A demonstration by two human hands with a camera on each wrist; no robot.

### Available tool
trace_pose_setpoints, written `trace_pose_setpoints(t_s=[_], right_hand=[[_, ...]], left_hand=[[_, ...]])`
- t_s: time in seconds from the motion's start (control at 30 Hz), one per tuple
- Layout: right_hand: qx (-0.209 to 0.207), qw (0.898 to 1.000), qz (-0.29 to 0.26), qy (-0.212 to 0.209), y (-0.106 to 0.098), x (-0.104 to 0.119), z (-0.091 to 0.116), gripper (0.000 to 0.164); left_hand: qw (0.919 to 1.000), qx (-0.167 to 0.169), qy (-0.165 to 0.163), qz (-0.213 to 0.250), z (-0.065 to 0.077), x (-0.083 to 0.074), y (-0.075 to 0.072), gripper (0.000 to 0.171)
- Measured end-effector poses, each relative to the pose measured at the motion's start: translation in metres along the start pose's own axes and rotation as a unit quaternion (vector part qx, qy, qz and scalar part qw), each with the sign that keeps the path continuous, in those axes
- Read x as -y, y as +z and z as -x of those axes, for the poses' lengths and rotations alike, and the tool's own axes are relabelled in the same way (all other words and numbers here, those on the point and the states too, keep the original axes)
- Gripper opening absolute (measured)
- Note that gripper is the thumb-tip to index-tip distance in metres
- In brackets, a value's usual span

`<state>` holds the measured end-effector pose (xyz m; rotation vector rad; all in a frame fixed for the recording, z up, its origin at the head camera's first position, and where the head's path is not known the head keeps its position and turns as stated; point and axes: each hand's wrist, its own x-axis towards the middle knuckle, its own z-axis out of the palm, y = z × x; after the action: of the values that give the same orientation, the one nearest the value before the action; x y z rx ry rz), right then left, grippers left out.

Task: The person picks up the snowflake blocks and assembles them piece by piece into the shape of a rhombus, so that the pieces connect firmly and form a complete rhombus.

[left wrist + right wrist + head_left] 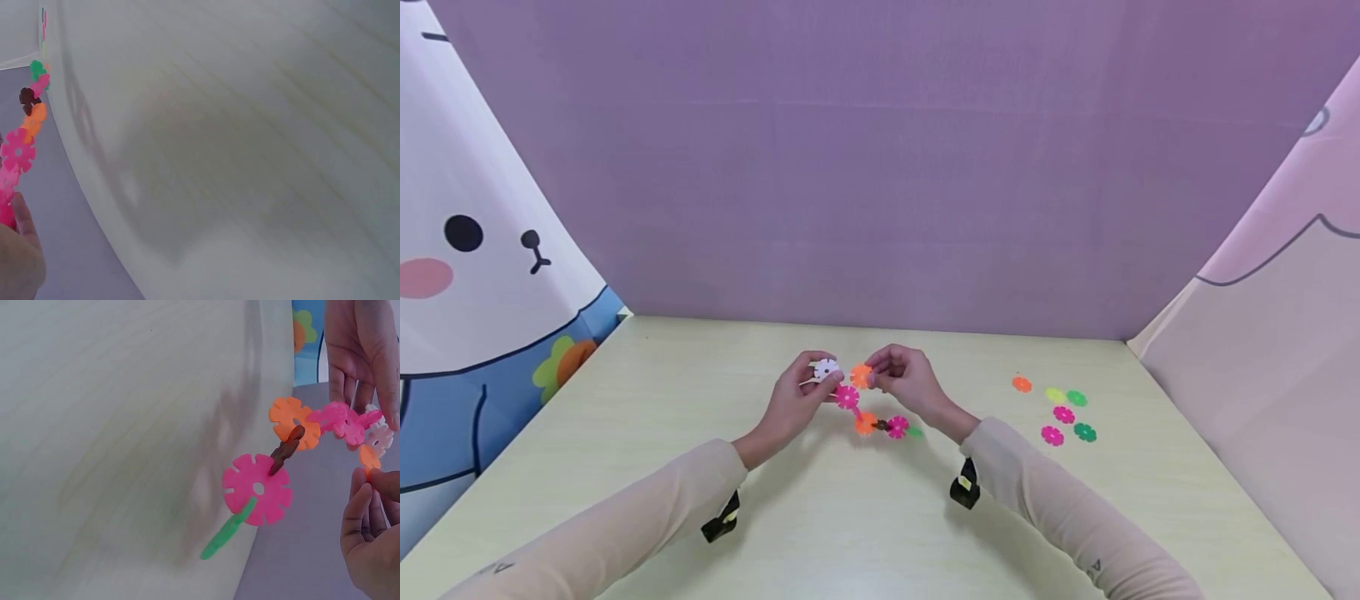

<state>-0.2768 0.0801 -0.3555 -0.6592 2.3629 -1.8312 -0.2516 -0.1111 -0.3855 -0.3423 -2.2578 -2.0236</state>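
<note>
My left hand (797, 398) pinches the upper end of a chain of flower-shaped plastic discs, at a white disc (826, 370). From there the chain hangs down and to the right: a pink disc (847, 397), an orange disc (865, 423), a brown disc (287, 450), another pink disc (257, 489) and a green disc (229, 528) at its free end. Between thumb and fingertips my right hand (912, 383) holds a separate-looking orange disc (861, 377). In the right wrist view its edge sits right at the white disc.
Loose discs lie on the table at the right: an orange one (1022, 384), a yellow one (1055, 396), two green and two pink ones. A purple panel (880, 183) stands along the table's back edge, with printed cloths at both sides.
</note>
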Motion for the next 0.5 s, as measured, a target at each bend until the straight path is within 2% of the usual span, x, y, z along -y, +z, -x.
trace_pose_setpoints(t_s=[0.17,0.5], right_hand=[[0.001,1.0,0.014,-0.007,0.001,0.018,0.009,0.019],[0.002,1.0,0.016,-0.018,0.003,0.022,0.011,0.018]], left_hand=[[0.9997,0.014,0.008,-0.018,0.0,-0.002,-0.003,0.032],[0.9994,0.034,-0.005,-0.002,0.0,-0.004,-0.009,0.037]])
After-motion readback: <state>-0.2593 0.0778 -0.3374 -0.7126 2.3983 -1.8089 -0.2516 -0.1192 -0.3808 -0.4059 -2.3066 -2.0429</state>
